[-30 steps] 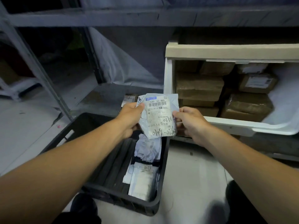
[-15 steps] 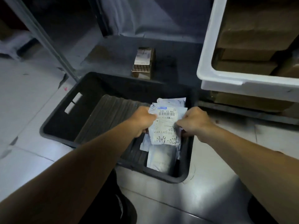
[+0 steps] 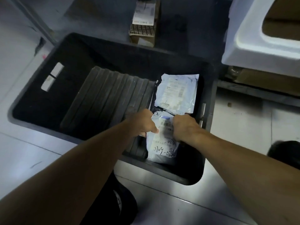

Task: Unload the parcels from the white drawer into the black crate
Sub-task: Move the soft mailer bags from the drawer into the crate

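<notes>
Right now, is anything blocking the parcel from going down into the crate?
Nothing visible does. Both hands, left and right, hold the parcel already inside the crate, in front of another parcel.

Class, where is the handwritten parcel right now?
The handwritten parcel sits in the black crate's near right corner, held by left hand and right hand.

White drawer [image 3: 253, 43] cut off at right edge.

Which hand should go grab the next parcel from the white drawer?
Probably the right hand. The white drawer sits on its side, upper right of the black crate. Both it and the left hand hold the parcel now.
</notes>
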The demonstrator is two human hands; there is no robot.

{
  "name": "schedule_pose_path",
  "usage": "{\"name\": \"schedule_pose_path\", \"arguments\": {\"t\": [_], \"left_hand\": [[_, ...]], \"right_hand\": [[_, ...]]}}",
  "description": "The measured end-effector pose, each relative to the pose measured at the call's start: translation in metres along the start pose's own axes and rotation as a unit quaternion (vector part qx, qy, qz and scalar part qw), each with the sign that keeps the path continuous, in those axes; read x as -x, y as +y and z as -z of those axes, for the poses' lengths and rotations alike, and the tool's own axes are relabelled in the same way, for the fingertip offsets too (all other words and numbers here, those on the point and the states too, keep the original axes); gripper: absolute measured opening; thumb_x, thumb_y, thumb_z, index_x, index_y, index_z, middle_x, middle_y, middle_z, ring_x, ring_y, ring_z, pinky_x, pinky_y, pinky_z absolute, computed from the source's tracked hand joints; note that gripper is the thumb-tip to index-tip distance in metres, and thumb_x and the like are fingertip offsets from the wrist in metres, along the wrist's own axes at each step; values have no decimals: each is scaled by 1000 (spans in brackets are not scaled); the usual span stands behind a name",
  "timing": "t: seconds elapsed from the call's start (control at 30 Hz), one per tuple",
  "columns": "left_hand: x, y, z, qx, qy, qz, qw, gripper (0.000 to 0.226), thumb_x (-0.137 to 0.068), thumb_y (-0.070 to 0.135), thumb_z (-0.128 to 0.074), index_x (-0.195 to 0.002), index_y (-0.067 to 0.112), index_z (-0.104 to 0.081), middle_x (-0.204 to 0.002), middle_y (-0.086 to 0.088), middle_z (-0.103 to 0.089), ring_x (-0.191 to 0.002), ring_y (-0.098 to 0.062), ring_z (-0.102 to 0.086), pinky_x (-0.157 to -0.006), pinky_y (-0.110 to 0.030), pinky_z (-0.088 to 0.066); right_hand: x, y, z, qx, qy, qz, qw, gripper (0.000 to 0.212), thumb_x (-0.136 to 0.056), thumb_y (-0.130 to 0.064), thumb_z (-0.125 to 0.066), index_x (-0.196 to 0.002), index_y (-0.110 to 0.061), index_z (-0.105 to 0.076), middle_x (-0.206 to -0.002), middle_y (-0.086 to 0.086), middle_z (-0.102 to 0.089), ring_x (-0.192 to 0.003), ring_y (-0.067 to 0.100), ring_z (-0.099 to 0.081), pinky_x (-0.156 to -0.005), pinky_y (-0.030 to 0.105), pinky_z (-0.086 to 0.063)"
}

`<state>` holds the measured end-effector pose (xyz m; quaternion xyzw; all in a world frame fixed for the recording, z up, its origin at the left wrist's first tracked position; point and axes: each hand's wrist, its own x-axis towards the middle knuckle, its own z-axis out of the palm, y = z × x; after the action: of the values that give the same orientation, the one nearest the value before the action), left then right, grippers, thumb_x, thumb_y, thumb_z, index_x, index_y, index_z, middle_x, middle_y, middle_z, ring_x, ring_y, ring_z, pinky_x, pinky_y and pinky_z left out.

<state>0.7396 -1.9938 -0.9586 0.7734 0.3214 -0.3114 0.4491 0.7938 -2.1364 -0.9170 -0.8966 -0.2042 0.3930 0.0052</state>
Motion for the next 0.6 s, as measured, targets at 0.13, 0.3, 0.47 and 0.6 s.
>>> {"name": "schedule_pose_path", "arguments": {"t": [0.13, 0.3, 0.47, 0.6], "left_hand": [[-8, -3, -14, -28, -14, 1, 1000, 40, -84, 8, -81, -119, 1, -64, -113, -19, -70, -87, -34, -74, -70, -47, -64], [-10, 3, -8, -130, 36, -30, 990, 32, -81, 28, -85, -75, 8, -60, -68, -9, -68, -50, -23, -69, -51, -32, -61], [-16, -9, -5, -98, 25, 6, 995, 18, -89, 11, -78, -88, -3, -67, -67, -14, -73, -62, -24, -75, -61, -37, -64], [-13, -13, -17, -102, 1, 12, 995, 24, -88, 11, -78, -95, -9, -68, -60, -10, -69, -62, -24, -75, -60, -33, -64]], "right_hand": [[-4, 0, -3, 62, -9, 14, 998, 43, -95, -9, -60, -137, -14, -57, -133, 15, -59, -120, 32, -61, -84, 33, -50], [-7, -3, 5, 129, 16, 59, 990, 48, -92, -17, -70, -137, -12, -53, -132, 11, -51, -121, 31, -57, -86, 36, -47], [-1, -1, -12, 145, -57, 118, 981, 60, -92, -16, -69, -147, -22, -47, -143, 9, -52, -128, 31, -56, -98, 36, -50], [0, 3, -19, 146, -87, 106, 980, 52, -92, -17, -67, -142, -18, -52, -138, 10, -57, -125, 31, -58, -97, 36, -53]]}}
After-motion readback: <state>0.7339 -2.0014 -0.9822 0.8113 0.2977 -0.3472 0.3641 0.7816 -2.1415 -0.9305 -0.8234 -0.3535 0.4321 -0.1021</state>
